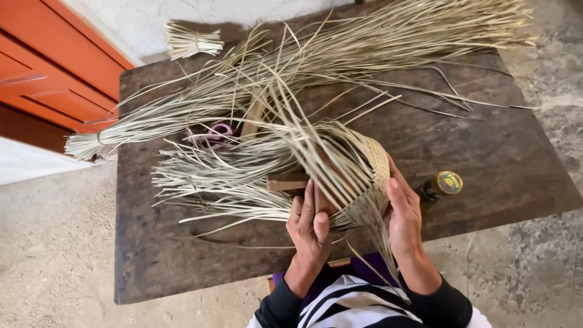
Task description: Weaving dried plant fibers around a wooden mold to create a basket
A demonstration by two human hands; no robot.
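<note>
Nearest the camera: striped black-and-white garment, dark sleeves, purple seat edge under the table rim. Left hand has fingers curled onto the near-left side of the half-woven straw piece, thumb pressing loose strands; grasping it. Right hand cups the woven right side, fingers flat along the weave; also grasping it. Piece sits at the table's near-middle edge, lifted slightly between both hands, over a wooden block that pokes out to its left. Long axis runs lower-right to upper-left: tightly plaited rounded end points right toward the right hand, unwoven strips fan out left and up. Weave fine, pale tan, matte; loose strips flat, thin, dry. A few strands hang down off the near edge. Just right of the right hand: small dark bottle with yellow cap, lying on the table. Mid-table: pink-handled scissors partly under straw, wooden stick beside them. Far: 2 long straw bundles, 1 tied at left end, plus 1 short cut bundle at far-left corner. Table dark, rough wood. Orange panelled door left, concrete floor.
</note>
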